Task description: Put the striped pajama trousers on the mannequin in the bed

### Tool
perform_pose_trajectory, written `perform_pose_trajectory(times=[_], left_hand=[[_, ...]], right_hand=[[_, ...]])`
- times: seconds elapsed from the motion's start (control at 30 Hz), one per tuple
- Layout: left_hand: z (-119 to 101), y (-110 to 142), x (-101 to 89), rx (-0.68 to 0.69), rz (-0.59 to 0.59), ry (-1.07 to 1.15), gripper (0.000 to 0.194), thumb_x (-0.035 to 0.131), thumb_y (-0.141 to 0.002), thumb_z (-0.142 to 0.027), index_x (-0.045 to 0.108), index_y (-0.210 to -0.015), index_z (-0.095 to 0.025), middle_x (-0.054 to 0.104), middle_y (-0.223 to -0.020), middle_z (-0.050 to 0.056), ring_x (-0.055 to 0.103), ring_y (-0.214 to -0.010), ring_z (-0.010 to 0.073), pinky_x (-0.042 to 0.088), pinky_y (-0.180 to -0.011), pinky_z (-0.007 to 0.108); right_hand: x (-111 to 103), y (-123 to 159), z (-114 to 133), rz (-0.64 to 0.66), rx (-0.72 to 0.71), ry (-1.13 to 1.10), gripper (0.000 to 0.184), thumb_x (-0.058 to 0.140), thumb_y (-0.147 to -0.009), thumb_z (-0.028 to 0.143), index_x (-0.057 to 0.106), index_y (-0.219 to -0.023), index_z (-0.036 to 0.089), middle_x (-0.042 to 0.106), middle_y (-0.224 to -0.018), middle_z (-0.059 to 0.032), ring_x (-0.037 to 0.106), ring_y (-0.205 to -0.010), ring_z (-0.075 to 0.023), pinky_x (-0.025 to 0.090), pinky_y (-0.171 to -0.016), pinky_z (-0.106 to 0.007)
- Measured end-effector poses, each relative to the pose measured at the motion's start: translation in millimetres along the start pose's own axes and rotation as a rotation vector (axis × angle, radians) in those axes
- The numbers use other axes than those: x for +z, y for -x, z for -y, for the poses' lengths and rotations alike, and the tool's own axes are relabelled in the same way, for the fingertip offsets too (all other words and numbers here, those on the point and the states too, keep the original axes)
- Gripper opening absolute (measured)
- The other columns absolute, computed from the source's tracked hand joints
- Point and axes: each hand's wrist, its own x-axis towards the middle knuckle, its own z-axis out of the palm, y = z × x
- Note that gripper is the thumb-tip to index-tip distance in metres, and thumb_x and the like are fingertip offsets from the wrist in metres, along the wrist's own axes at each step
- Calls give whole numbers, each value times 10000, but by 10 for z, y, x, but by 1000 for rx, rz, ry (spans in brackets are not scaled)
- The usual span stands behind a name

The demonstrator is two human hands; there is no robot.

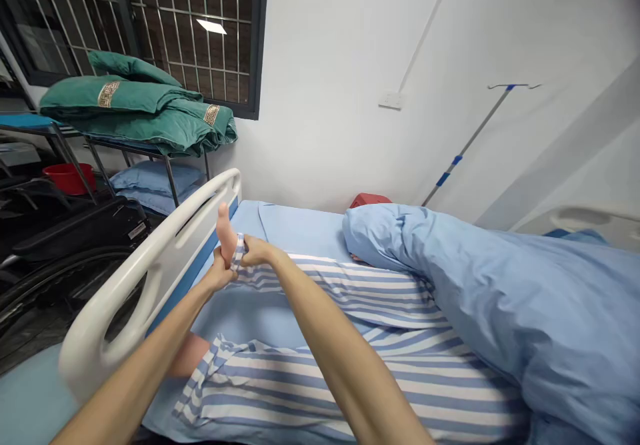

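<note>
A figure in blue-and-white striped trousers (360,298) lies on the bed. Its far bare foot (225,232) points up beside the white bed rail (165,258). My left hand (219,273) is closed around the heel and ankle of that foot. My right hand (255,252) grips the striped trouser cuff (239,250) at the same ankle. The nearer leg shows bare skin (193,355) below its cuff, partly hidden behind my left forearm.
A light blue quilt (500,285) is bunched over the figure at right. Folded green blankets (140,108) sit on a rack at left, with a wheelchair (65,252) below. An IV pole (475,135) leans by the white wall.
</note>
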Motion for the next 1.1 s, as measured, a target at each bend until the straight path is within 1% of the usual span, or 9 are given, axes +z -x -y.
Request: perform_pose_trajectory(times=[0.23,0.37,0.47,0.7,0.83,0.9,1.0,1.07,1.1], left_hand=[[856,-377,4,-160,-57,-292,583,614,-569,-188,454,-1124,-108,603,-1081,158,571,-1001,288,469,-748,315],[1136,-373,115,-256,-53,-367,319,550,-612,-194,551,-896,-48,615,-999,213,563,-1002,354,452,-738,363],[1242,-311,216,-323,-79,-417,330,549,-609,-191,547,-906,-48,585,-1067,254,554,-1031,365,443,-772,381],[1091,-117,301,-417,-224,-510,573,526,-661,-330,405,-1145,-48,520,-1136,334,471,-1115,437,359,-848,567],[896,119,318,-209,-417,-465,690,504,-688,-391,291,-1242,-39,480,-1203,288,424,-1179,379,354,-921,514],[790,351,308,-58,-439,-350,678,500,-690,-355,277,-1268,-79,511,-1180,218,469,-1145,308,364,-950,460],[668,868,233,105,-364,-83,560,495,-689,-350,384,-1206,-167,581,-1064,104,562,-1000,216,440,-892,373],[683,1268,131,104,-326,48,435,511,-677,-388,501,-1064,-192,624,-929,53,598,-894,193,483,-818,330],[737,1454,65,54,-361,64,387,531,-657,-407,541,-980,-194,635,-870,40,608,-849,194,495,-782,320]], right_hand=[[795,-275,-339,109,100,243,550,619,-578,324,461,-1087,186,597,-1096,-111,566,-982,-305,439,-792,-432],[1228,-312,-526,86,134,306,610,645,-565,364,445,-1113,185,580,-1118,-127,545,-1018,-310,420,-819,-452],[1444,-291,-624,79,133,310,612,640,-577,361,444,-1125,172,563,-1139,-139,526,-1044,-307,398,-848,-454],[1476,-69,-591,-27,69,319,707,622,-603,376,372,-1224,146,505,-1192,-148,449,-1117,-284,334,-923,-453],[1508,348,-365,-273,24,272,743,587,-650,338,282,-1297,139,387,-1298,-151,299,-1225,-273,245,-997,-448],[1597,626,-229,-299,-5,214,733,592,-644,353,302,-1286,149,376,-1298,-137,298,-1212,-274,259,-990,-427],[1790,1025,-45,-252,-38,125,745,624,-601,427,353,-1249,177,424,-1236,-108,367,-1128,-276,326,-932,-410],[1921,1218,60,-239,-33,109,772,647,-562,477,379,-1225,186,452,-1187,-100,394,-1082,-277,347,-903,-412],[1978,1282,108,-241,-29,116,783,657,-542,497,391,-1211,187,459,-1173,-100,400,-1071,-280,350,-897,-417]])
